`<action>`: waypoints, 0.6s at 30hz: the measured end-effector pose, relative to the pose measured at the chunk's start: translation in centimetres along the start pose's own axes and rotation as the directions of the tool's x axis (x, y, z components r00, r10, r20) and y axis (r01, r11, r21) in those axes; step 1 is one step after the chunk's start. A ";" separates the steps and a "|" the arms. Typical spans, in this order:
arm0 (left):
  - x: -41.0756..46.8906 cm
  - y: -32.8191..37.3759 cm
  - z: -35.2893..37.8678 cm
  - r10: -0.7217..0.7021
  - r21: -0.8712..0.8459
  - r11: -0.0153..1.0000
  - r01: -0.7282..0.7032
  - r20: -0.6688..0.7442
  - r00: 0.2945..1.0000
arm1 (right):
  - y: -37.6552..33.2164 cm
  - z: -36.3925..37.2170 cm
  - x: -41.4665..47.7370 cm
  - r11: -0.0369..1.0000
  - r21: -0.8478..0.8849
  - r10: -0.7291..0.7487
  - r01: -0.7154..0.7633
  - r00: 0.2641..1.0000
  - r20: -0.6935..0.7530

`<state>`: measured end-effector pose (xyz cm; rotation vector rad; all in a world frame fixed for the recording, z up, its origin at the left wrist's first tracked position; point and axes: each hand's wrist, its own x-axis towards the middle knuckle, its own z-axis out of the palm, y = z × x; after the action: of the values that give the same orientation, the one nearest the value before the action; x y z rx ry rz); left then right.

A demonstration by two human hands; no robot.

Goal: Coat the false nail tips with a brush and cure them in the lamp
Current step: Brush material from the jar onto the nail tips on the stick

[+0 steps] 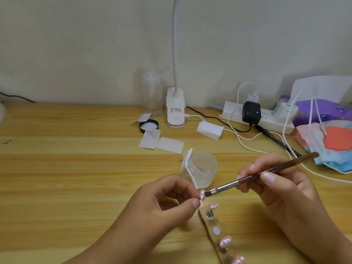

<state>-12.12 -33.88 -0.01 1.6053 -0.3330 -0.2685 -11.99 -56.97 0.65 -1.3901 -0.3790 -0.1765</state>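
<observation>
Left hand (162, 202): forearm enters from the lower edge, palm turned inward. Thumb and forefinger are curled and pinch one nail tip (202, 194) at its lower edge, holding it above the table (76, 168). The other fingers are curled loosely behind.

Right hand (282, 187): forearm enters from the lower right corner. Thumb and fingers grip the brush (251, 177) at mid-handle, as a pen is held. The handle slopes up to the right; the bristles point left and touch the pinched nail tip.

A strip (214, 223) lies on the table just below both hands and carries three further tips, one at its upper end and two near the lower edge.

A clear jar (202, 169) stands just behind the hands with a cotton pad (187, 164) against its left side.

The lamp (175, 109), white with a gooseneck, stands at the back of the table, well apart from the hands.
</observation>
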 end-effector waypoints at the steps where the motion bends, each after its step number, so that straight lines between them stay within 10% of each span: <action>1: 0.0 0.0 0.0 -0.002 0.003 1.000 0.002 0.003 1.000 | 0.0 0.0 0.0 1.000 -0.010 0.001 -0.001 1.000 0.012; 18: 0.1 0.0 0.0 0.007 -0.011 1.000 -0.007 -0.021 1.000 | -0.1 0.1 -0.1 0.994 -0.106 -0.004 0.002 1.000 -0.018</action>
<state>-12.07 -33.90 -0.04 1.5949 -0.3203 -0.2479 -12.12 -56.88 0.71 -1.4917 -0.3613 -0.2143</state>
